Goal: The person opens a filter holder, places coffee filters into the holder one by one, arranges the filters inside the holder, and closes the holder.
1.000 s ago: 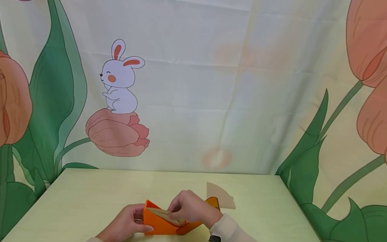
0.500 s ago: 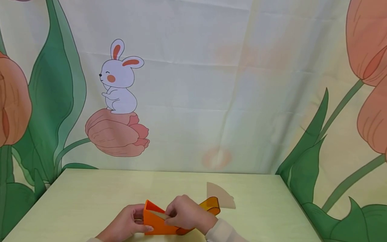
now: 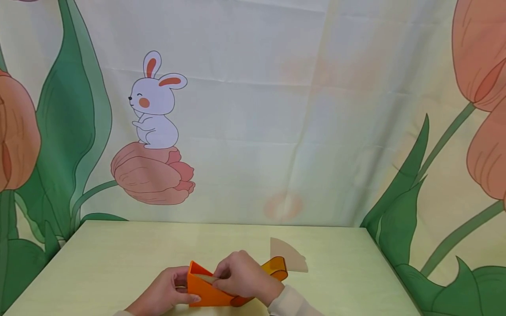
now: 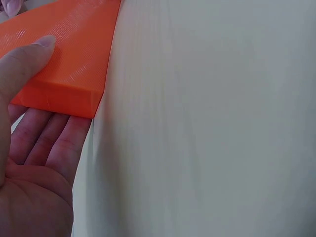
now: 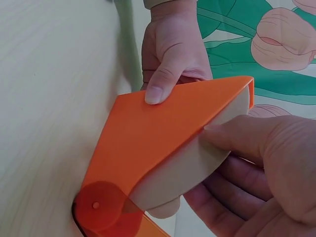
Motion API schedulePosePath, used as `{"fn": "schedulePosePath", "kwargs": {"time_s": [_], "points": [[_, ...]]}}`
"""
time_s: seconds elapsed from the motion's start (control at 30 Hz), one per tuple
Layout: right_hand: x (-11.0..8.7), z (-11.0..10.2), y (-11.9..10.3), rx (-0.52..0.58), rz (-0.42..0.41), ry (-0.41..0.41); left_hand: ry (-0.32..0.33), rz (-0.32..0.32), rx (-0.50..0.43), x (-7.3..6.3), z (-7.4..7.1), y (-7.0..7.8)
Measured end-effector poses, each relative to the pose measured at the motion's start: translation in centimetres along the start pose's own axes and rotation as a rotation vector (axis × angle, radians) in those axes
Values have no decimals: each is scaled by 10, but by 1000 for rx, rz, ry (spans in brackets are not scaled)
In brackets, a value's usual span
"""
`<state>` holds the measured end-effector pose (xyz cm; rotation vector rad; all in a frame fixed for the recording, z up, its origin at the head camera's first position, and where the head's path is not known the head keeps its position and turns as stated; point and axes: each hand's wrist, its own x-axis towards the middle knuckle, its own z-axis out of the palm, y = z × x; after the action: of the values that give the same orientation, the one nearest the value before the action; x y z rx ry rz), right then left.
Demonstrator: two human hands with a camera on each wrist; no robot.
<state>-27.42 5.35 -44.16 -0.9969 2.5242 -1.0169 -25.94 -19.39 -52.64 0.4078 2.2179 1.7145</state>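
Showing a wedge-shaped case (image 3: pixel 209 296) in smooth bright orange, near six o'clock in the head view, over the pale table (image 3: pixel 158 245). Bearing an open translucent amber lid (image 3: pixel 276 267), hinged at the four o'clock corner and reaching toward two o'clock. Gripped at the nine o'clock end by the left hand (image 3: pixel 168 286), thumb on the near wall. Showing also, past the lid at two o'clock, a loose tan piece (image 3: pixel 288 258) on the table, fan-shaped. Partly screened from the head camera by the right hand (image 3: pixel 246 277). Holding a tan fan-shaped sheet (image 5: pixel 190 167), with a curved edge out past the slanting mouth. Pinched there by the right hand, thumb in front, fingers behind.
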Motion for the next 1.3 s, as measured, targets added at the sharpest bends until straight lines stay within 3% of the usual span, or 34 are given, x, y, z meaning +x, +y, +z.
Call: {"fn": "schedulePosePath", "kwargs": {"time_s": [0.57,1.07,1.3], "points": [[-1,-9,-4,9,43,-26,15,-62,14,1,0,2],[-13,-73,-5,30,92,92,4,-44,5,0,0,2],[-15,-89,6,-8,100,118,3,-47,-9,0,0,2]]}}
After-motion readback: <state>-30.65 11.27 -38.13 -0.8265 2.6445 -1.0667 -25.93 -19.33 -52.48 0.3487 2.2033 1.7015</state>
